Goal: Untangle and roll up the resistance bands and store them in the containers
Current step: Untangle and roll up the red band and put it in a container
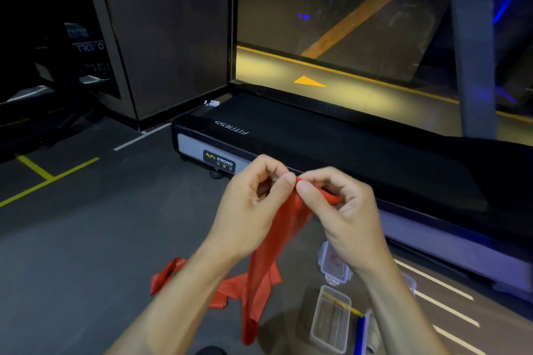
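Left hand and right hand both in a pinching grip on top edge of red resistance band, band trailing to floor, clear containers beside it, treadmill behind

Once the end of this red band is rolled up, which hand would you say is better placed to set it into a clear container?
Probably the right hand. Both it and the left hand pinch the red band, but the clear containers lie below the right forearm.
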Demonstrator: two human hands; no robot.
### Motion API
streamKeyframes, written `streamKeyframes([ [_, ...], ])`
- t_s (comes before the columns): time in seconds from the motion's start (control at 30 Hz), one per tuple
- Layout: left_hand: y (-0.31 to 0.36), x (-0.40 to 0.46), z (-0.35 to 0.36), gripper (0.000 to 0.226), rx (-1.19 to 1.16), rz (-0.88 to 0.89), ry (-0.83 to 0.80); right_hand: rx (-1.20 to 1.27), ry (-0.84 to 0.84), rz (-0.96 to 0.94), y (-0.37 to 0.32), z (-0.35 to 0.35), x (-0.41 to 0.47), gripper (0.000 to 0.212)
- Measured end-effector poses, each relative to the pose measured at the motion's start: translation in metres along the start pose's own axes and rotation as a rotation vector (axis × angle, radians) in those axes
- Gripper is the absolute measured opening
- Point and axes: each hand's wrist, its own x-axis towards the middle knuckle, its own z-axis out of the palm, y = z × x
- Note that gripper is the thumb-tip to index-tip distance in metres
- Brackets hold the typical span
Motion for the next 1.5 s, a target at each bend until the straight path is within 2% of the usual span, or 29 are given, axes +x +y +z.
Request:
streamKeyframes([
  [0.13, -0.002, 0.000, -0.001, 0.012, -0.046, -0.022, -0.017, -0.050, 0.013, -0.020, 0.001, -0.001, -0.002, 0.008],
  [0.27, -0.004, 0.000, 0.000, 0.005, -0.202, -0.090, -0.052, -0.031, 0.092, -0.046, -0.001, 0.004, -0.002, 0.013],
  [0.37, -0.001, -0.001, 0.001, 0.014, -0.280, -0.107, -0.053, 0.035, 0.115, -0.049, -0.003, 0.005, -0.002, 0.012],
  [0.57, 0.004, -0.003, 0.003, 0.010, -0.281, -0.061, -0.039, 0.075, 0.122, -0.039, -0.003, 0.004, -0.001, 0.014],
  [0.73, 0.002, -0.001, 0.004, 0.009, -0.264, -0.110, 0.069, 0.074, 0.091, -0.029, -0.002, -0.002, -0.001, 0.008],
  [0.83, -0.003, 0.001, 0.003, 0.011, -0.296, -0.155, 0.178, 0.078, 0.154, -0.011, 0.000, -0.007, -0.003, 0.006],
  [1.0, -0.006, 0.002, 0.006, 0.013, -0.186, -0.106, 0.286, -0.096, 0.292, -0.017, 0.001, 0.001, -0.008, 0.010],
  [1.07, -0.008, 0.003, 0.005, 0.012, -0.158, -0.091, 0.319, -0.127, 0.245, -0.067, -0.001, 0.004, -0.009, 0.010],
  [1.13, -0.008, 0.004, 0.003, 0.011, -0.172, -0.087, 0.272, -0.072, 0.101, -0.101, -0.006, 0.005, -0.010, 0.009],
  [1.2, -0.005, 0.003, 0.000, 0.009, -0.222, -0.089, 0.168, 0.074, -0.012, -0.105, -0.008, 0.004, -0.011, 0.019],
  [1.3, 0.002, 0.001, -0.004, 0.009, -0.323, -0.091, 0.035, 0.388, 0.023, -0.003, -0.007, 0.000, -0.007, 0.040],
  [1.37, 0.003, -0.001, -0.006, 0.011, -0.357, -0.076, -0.048, 0.436, 0.050, 0.045, -0.006, -0.002, -0.003, 0.031],
  [1.5, 0.004, -0.002, -0.006, 0.009, -0.342, -0.079, -0.176, 0.399, -0.080, 0.055, -0.006, -0.002, -0.004, 0.024],
])
